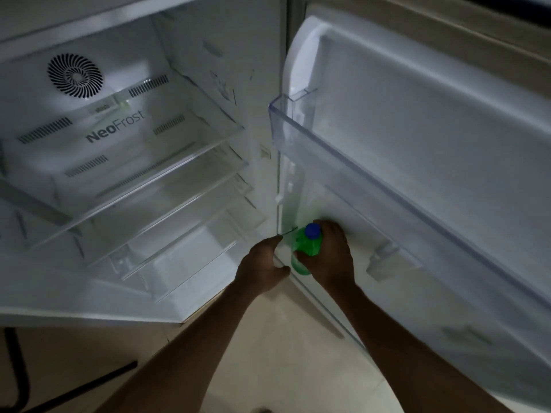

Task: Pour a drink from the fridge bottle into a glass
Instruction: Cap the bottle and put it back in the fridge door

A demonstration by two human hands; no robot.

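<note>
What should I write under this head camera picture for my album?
Right hand grips green bottle in open fridge door; left hand beside it.

A home kitchen, dimly lit. An open household fridge [143,150] with clear glass shelves [167,162] and door racks [357,162] stands over a pale tiled floor [283,338], its back panel marked "NeoFrost".

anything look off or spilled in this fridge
No spill or damage shows. The one oddity: the fridge shelves look bare, and the green bottle in the lower door rack is the only item visible, gripped by the right hand. The left hand rests beside it.
</note>
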